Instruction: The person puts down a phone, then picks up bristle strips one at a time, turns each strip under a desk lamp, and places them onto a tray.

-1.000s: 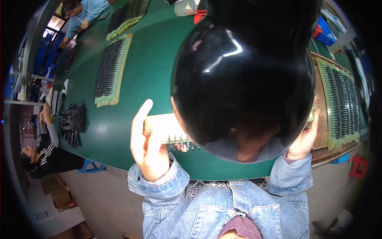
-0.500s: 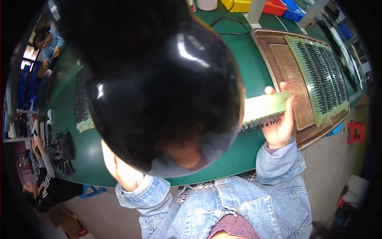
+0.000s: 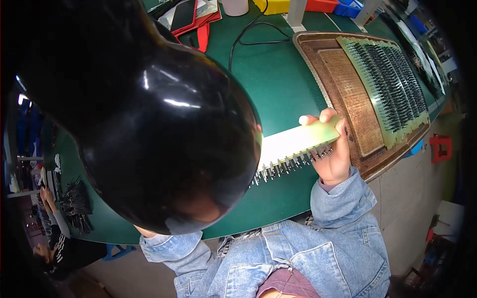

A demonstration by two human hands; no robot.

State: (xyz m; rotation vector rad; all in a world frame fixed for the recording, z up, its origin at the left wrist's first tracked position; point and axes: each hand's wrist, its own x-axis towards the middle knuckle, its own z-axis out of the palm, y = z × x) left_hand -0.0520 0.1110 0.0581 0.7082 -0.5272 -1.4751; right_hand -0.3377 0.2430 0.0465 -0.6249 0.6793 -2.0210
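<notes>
My right hand (image 3: 331, 151) grips the right end of a pale green strip (image 3: 298, 140), its thumb and fingers closed around that end. A row of small dark, metallic pin-like parts (image 3: 285, 165) sticks out along the strip's near edge. Bright light falls on the strip, and its left end is hidden behind a large glossy black rounded lamp-like head (image 3: 174, 144). Only a sliver of my left hand (image 3: 144, 232) shows at the cuff below that black head; its fingers are hidden.
Right of my hand lies a brown mesh-textured tray (image 3: 343, 74) bearing several similar strips (image 3: 392, 84) in rows. Dark cable bundles (image 3: 75, 203) lie far left, near another person's hands (image 3: 48, 197). At the back are a black cable (image 3: 238, 42) and coloured bins (image 3: 320, 5).
The view has shifted, so the black head sits further left. The strip, still in my right hand, shows more of its pin row. My left hand has become almost wholly hidden.
</notes>
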